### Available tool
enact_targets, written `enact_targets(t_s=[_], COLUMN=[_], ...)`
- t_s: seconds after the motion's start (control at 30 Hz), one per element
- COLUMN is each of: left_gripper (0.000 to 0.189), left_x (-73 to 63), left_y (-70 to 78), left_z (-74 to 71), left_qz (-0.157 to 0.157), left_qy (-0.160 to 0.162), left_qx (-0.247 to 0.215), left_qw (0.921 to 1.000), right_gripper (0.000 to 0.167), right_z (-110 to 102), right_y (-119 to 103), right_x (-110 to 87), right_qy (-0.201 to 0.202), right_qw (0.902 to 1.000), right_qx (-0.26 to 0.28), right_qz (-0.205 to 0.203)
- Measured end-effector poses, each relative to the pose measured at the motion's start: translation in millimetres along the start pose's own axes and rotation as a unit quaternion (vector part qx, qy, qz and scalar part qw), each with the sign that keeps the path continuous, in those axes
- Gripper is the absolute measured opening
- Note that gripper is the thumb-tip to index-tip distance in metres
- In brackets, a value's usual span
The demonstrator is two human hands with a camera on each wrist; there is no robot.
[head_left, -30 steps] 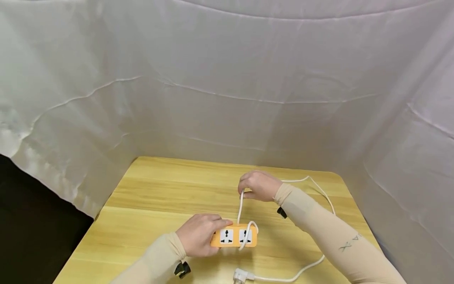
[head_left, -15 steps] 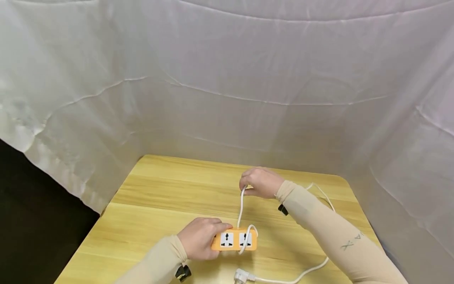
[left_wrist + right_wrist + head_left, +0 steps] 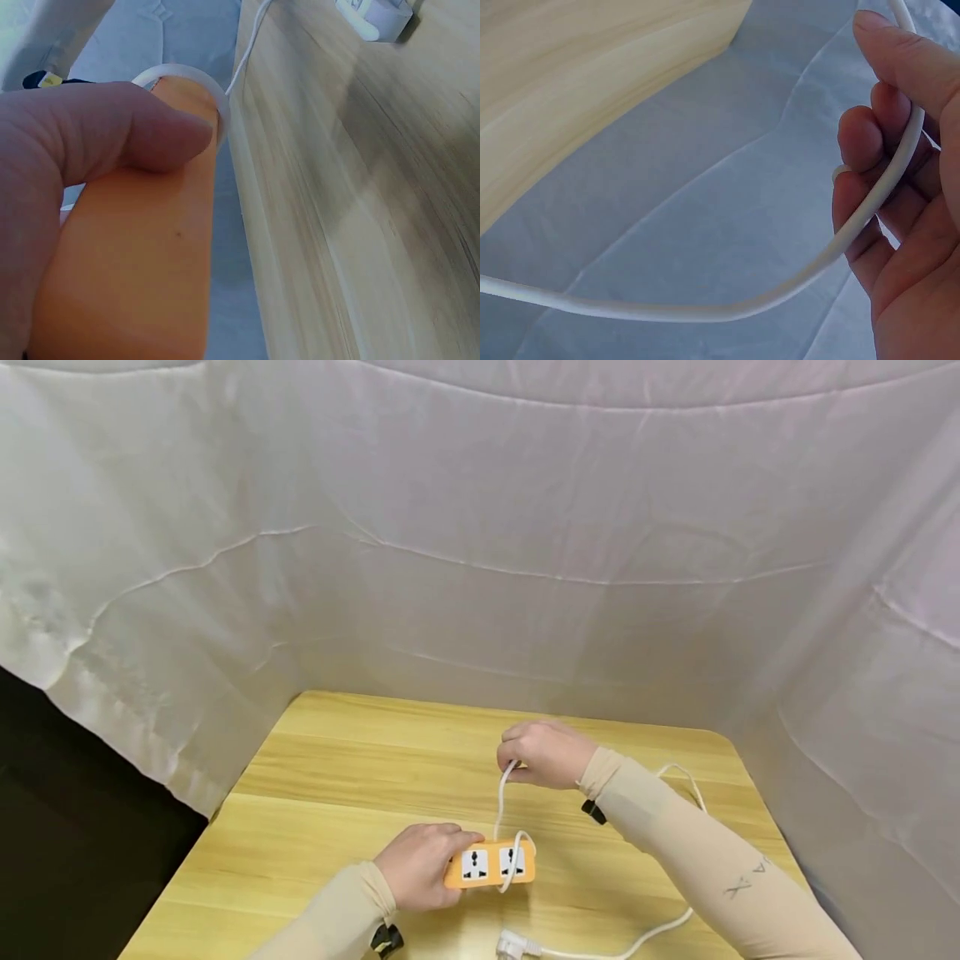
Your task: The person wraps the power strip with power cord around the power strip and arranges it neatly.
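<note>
My left hand [image 3: 422,866] grips the left end of an orange power strip [image 3: 491,870] with white socket faces. In the left wrist view its thumb presses along the strip's orange side [image 3: 142,255]. One turn of white cord [image 3: 516,862] loops around the strip's right end. Beyond the strip, my right hand [image 3: 547,752] holds the cord up, pulled from the strip's far side. The right wrist view shows the white cord [image 3: 885,180] running across the palm, with curled fingers and the thumb about it. Fingers of the left hand behind the strip are mostly hidden.
A white plug [image 3: 513,945] lies near the front of the wooden table [image 3: 337,777]. Its cord [image 3: 663,927] runs right, passes under the right forearm and bends at the far right. Pale curtains [image 3: 525,543] surround the table at the back and sides.
My right hand has stayed on the cord, shifting only slightly. The cord's far-right bend has drawn in toward the forearm. The strip, still in my left hand, tilts a little.
</note>
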State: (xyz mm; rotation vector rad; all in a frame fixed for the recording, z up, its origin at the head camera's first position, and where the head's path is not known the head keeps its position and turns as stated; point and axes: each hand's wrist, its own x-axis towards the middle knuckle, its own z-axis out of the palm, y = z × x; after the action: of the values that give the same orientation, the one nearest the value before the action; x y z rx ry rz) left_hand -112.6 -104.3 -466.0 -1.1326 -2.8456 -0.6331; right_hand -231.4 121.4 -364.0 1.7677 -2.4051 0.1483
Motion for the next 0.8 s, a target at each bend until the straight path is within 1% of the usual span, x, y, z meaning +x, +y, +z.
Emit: enact_targets(t_s=[0.1, 0.33, 0.5, 0.67, 0.8], left_gripper=[0.063, 0.062, 0.062, 0.063, 0.063], left_x=[1.6, 5.9, 6.7, 10.2, 12.7], left_y=[-1.9, -7.7, -13.3, -19.8, -24.6], left_z=[1.6, 3.9, 3.9, 2.3, -5.9], left_qz=[-0.011, -0.043, -0.056, -0.085, -0.102], left_qy=[0.002, 0.004, 0.008, 0.035, 0.056], left_qx=[0.000, -0.017, -0.026, -0.039, -0.053], left_qw=[0.9999, 0.9989, 0.9981, 0.9950, 0.9918], right_gripper=[0.010, 0.011, 0.011, 0.011, 0.015], right_z=[-3, -11, -13, -16, -18], right_y=[-3, -7, -12, -19, -28], right_x=[-1.4, -4.4, -4.3, -5.4, -7.4], right_qy=[0.004, 0.032, 0.027, 0.018, 0.038], right_qw=[1.0000, 0.9993, 0.9993, 0.9989, 0.9982], right_qx=[-0.005, -0.017, -0.011, -0.008, -0.022], right_qz=[0.004, 0.008, 0.025, 0.042, 0.041])
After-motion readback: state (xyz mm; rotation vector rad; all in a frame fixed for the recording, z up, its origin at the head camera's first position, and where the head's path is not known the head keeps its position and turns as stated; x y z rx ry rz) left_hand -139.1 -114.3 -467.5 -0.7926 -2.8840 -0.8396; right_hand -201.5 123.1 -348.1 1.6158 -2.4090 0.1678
